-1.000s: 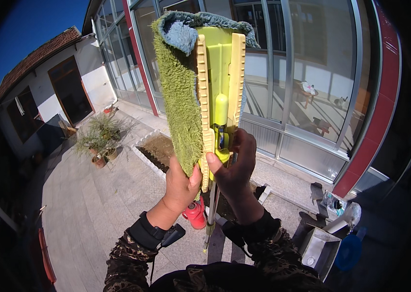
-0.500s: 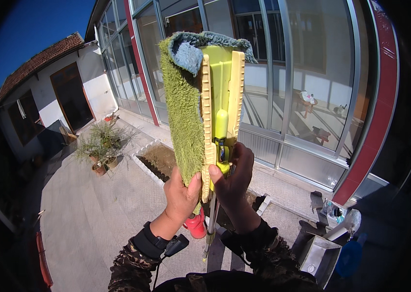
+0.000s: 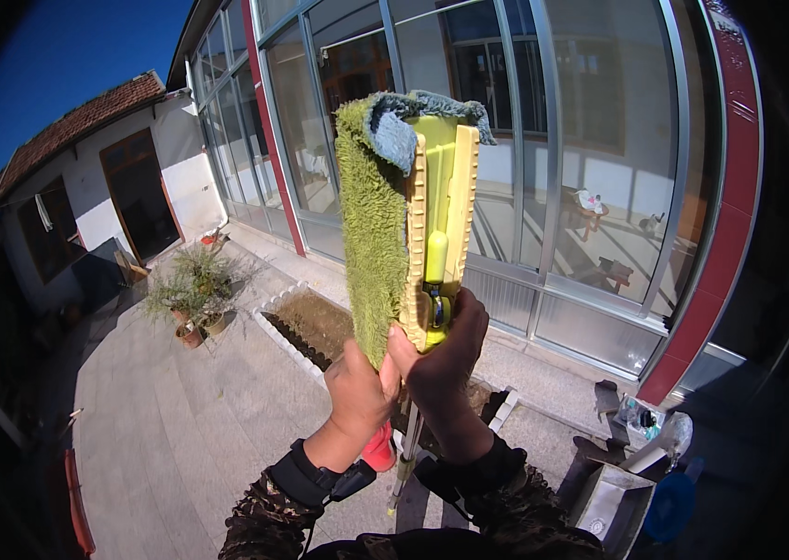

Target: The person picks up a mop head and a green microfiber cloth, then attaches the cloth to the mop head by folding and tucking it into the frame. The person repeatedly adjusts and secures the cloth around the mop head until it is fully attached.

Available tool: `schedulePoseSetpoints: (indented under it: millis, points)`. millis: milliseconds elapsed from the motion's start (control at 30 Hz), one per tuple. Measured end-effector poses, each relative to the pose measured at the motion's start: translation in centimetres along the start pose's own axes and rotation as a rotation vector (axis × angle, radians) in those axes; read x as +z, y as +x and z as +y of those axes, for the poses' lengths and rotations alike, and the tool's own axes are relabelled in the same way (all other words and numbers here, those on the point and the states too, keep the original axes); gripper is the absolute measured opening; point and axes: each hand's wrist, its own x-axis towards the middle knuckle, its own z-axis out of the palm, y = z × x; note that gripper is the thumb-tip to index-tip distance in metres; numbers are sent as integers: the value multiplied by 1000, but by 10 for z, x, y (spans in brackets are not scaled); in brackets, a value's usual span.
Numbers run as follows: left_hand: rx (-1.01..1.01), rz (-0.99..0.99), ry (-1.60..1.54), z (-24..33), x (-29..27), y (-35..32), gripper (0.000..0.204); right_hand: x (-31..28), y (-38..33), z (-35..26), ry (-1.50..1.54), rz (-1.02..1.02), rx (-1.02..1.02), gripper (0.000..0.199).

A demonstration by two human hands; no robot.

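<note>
Upright in front of me stands a flat mop head, folded lengthwise, its yellow plastic frame [image 3: 471, 177] facing me with a ribbed edge. The shaggy green mop pad [image 3: 371, 229] covers its left side, and a grey-blue flap curls over the top. My left hand [image 3: 354, 394] is closed round the pad's lower end. My right hand [image 3: 446, 378] grips the frame's bottom near the yellow joint, its thumb beside the pad; most of its fingers are hidden behind. A thin metal pole [image 3: 409, 439] runs down below the mop head between my forearms.
Behind the pole stands a red object [image 3: 378, 450], partly hidden. A planting bed [image 3: 306, 322] with a white border lies ahead, before a glazed wall [image 3: 614, 168]. Potted plants [image 3: 191, 294] stand left. At the lower right are a metal basin [image 3: 611, 504] and a blue tub [image 3: 670, 504].
The mop head has come down a little and shifted right. Both hands moved lower with it and are closer together at its bottom end.
</note>
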Motion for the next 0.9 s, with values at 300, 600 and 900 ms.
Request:
schedulePoseSetpoints:
  millis: [300, 600, 900]
  points:
    - [389, -82, 35, 5, -26, 22, 43, -4, 2, 12, 60, -16, 25, 79]
    - [1133, 12, 401, 1, -68, 77, 33, -7, 0, 28, 255, -92, 68, 79]
    - [1572, -91, 644, 37, -78, 128, 58, -4, 3, 18, 439, -169, 65, 62]
